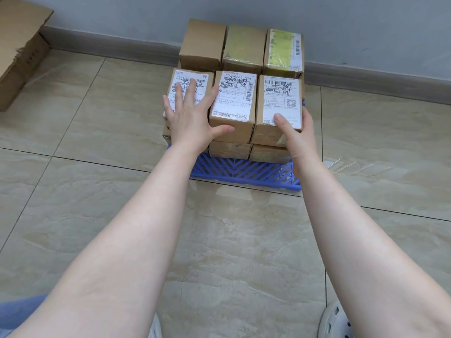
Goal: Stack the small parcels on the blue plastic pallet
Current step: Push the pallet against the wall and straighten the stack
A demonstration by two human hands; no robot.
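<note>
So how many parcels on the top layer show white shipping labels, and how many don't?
Top-layer brown cardboard parcels with white shipping labels on top: 3
Top-layer brown cardboard parcels with no white label on top, back row: 3
Total: 6

Single head-worn view, wide-angle, looks forward and down over both forearms. Blue pallet (245, 173) with parcels sits near, upper centre of frame; wall (341, 20) along top edge.
</note>
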